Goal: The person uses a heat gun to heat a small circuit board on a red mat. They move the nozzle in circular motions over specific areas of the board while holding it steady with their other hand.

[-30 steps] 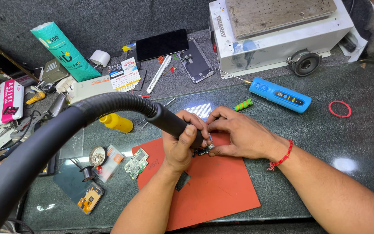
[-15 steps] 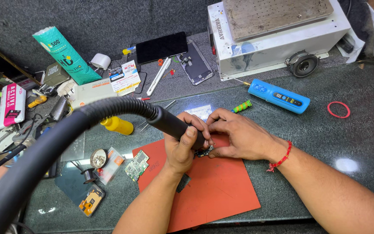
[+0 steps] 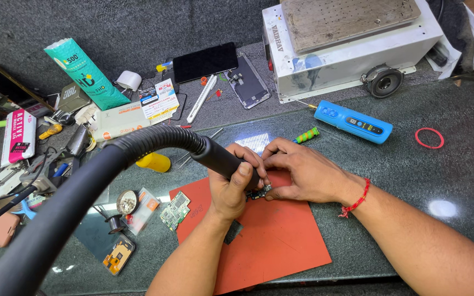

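My left hand [image 3: 231, 183] grips the black handle of a hot-air tool [image 3: 223, 160], whose thick ribbed hose [image 3: 83, 186] arcs off to the lower left. Its tip points down at a small circuit board [image 3: 258, 193] lying on a red-orange mat [image 3: 270, 241]. My right hand [image 3: 303, 172], with a red thread band at the wrist, rests on the mat's top edge and pinches the small board with its fingertips. Most of the board is hidden beneath both hands.
A white box-shaped machine [image 3: 352, 55] stands at the back right, a blue electric screwdriver [image 3: 353, 121] and a red rubber ring [image 3: 429, 138] before it. Phones [image 3: 205, 61], boxes, a yellow bottle [image 3: 154, 162], a green circuit board [image 3: 175, 210] and several tools crowd the left.
Both hands stay on the small board with the hot-air tool over it; only the view has shifted slightly.
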